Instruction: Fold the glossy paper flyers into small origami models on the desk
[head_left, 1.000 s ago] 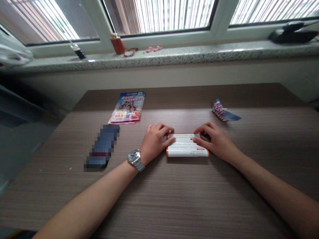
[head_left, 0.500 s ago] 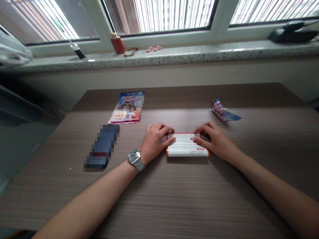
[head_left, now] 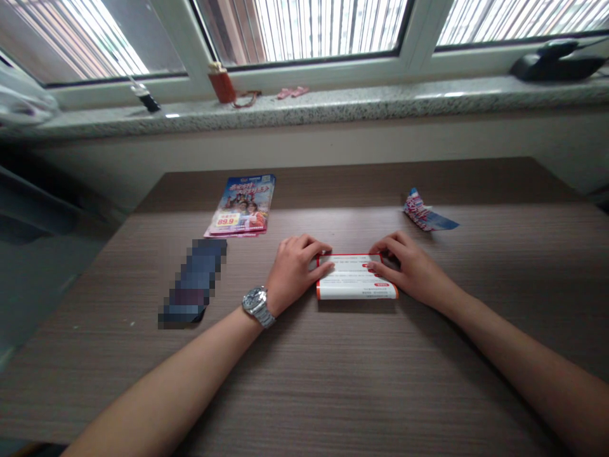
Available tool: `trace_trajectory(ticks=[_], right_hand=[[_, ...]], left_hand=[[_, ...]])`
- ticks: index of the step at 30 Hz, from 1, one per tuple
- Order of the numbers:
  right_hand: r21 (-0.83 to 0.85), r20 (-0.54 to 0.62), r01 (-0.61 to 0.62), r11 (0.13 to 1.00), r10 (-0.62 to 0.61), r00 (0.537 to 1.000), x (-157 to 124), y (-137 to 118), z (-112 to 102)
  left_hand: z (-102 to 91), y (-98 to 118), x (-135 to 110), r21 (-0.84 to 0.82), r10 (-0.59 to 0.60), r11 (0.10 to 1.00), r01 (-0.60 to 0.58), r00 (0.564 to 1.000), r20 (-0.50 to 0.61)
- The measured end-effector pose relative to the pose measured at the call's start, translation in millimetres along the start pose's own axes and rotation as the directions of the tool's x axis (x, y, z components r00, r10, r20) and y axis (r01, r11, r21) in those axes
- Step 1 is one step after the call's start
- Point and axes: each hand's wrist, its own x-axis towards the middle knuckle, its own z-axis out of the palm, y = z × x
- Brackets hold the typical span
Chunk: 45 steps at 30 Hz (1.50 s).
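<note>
A white leaflet (head_left: 352, 280) with red edges and lines of print lies in front of me, its near side curved up in a fold. My left hand (head_left: 299, 270), a metal watch (head_left: 258, 306) on its wrist, grips the left edge with the thumb on top and fingers at the far corner. At the right edge my right hand (head_left: 409, 270) does the same, thumb pressed on the paper. The undersides of the fingers are partly hidden. Beyond my right hand stands a folded paper piece (head_left: 425, 214), blue and pink with print.
A stack of colourful flyers (head_left: 243, 204) rests at the back left of the wooden table (head_left: 304, 381). Closer in is a dark, pixelated phone-like object (head_left: 195, 282). On the stone sill (head_left: 352, 106) are an orange case (head_left: 221, 84), pink bits (head_left: 292, 92) and a black device (head_left: 556, 62).
Both hands keep the same hold on the leaflet, and nothing on the table has visibly moved. Only the view has shifted very slightly.
</note>
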Motion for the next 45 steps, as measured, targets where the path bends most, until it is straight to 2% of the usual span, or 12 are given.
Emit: trace_trajectory(ticks=[13, 19, 30, 45], right_hand=[[-0.008, 0.005, 0.007, 1.000, -0.007, 1.000, -0.3, 0.2, 0.0], [-0.021, 0.015, 0.039, 0.999, -0.039, 0.999, -0.8, 0.6, 0.7], [-0.092, 0.013, 0.183, 0.979, -0.182, 0.983, -3.2, 6.0, 5.8], [-0.089, 0.017, 0.178, 0.980, -0.178, 0.984, -1.0, 6.5, 5.7]], left_hand=[[0.9, -1.8, -0.8, 0.011, 0.013, 1.000, -0.013, 1.000, -0.017], [2.8, -2.8, -1.6, 0.046, 0.060, 0.997, -0.059, 0.998, -0.016], [4.1, -3.0, -1.3, 0.066, 0.084, 0.994, -0.082, 0.996, -0.029], [1.8, -6.1, -0.4, 0.004, 0.070, 0.998, -0.070, 0.998, -0.004]])
